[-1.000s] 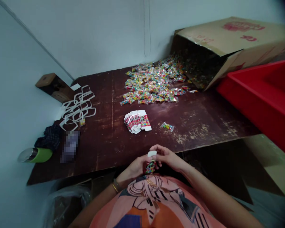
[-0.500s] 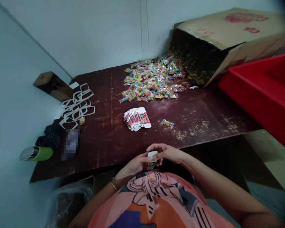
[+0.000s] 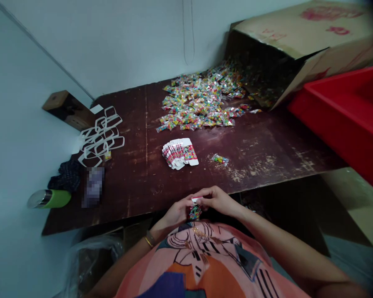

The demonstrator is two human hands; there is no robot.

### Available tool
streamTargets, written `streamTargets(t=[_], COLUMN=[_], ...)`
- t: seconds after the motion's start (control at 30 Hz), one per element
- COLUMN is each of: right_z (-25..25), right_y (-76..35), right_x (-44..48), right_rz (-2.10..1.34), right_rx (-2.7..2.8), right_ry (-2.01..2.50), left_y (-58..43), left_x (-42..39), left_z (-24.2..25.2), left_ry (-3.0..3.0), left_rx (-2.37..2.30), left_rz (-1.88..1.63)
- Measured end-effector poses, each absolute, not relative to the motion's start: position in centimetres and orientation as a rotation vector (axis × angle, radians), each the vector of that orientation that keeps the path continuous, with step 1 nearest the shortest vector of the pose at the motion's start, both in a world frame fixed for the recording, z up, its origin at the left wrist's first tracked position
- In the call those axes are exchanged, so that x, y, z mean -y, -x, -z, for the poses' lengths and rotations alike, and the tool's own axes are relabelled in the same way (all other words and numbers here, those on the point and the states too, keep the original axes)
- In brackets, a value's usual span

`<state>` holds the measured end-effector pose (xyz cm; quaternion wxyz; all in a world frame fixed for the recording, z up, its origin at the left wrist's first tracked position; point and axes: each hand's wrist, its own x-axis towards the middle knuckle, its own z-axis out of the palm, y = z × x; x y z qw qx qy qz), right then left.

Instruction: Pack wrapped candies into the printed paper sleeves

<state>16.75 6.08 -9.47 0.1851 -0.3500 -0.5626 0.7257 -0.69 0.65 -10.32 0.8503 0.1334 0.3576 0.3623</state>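
A small patterned cardboard box [image 3: 195, 212] is held close to my body, just off the table's front edge. My left hand [image 3: 180, 210] grips its left side. Fingers of my right hand [image 3: 216, 200] pinch the white flap at its top. Beyond my hands, a fanned stack of flat folded boxes [image 3: 178, 154], white with red print, lies on the table. One clear packet of coloured candies [image 3: 220, 159] lies to the right of that stack. What is inside the held box cannot be seen.
A heap of candy packets [image 3: 202, 101] spreads from a tipped cardboard carton [image 3: 282, 35]. At right, a red bin [image 3: 338, 99] overhangs the table [image 3: 136, 174]. White loops [image 3: 102, 138], a brown box [image 3: 68, 111], dark cloth [image 3: 65, 174] and a green bottle [image 3: 57, 199] are at left.
The white top flap of the held box has folded over under my right fingers, and more of its patterned face shows. The view has shifted slightly; the table items stay put.
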Motion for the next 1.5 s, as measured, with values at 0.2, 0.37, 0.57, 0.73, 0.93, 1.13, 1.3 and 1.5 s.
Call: streamTargets(t=[0.2,0.37,0.57,0.73,0.93,1.13,1.3,1.5], right_z=[10.0,8.5,8.4,9.6,10.1,13.8,14.6,14.4], right_y=[-17.3,-18.8,-18.2,-17.0,-20.5,-24.5,-23.8,-23.1], right_x=[-5.4,-5.8,-7.4,-5.3,-11.2,-11.7,-7.1,-5.6], right_rz=[-1.679,-1.246,-0.849,-0.732,-0.532,-0.248,-0.322,-0.426], right_rx=[1.898,2.336,2.554,2.581,2.358,2.453,2.393,2.379], right_ry=[0.816,0.660,0.616,0.594,1.086,1.333,1.286,1.128], left_y=[1.8,1.8,1.9,2.1,2.4,6.8,8.6,5.2], left_x=[0.1,0.0,-0.3,0.3,-0.3,-0.6,-1.2,-2.8], left_z=[10.5,10.2,10.6,11.0,9.1,6.0,5.8,7.2], left_ry=[-0.431,-0.579,-0.655,-0.542,-0.645,-1.189,-1.046,-0.622], left_rx=[-0.733,-0.839,-0.965,-0.999,-1.007,-1.314,-1.362,-1.198], left_rz=[-0.755,-0.692,-0.809,-0.804,-0.854,-0.554,-0.571,-0.909])
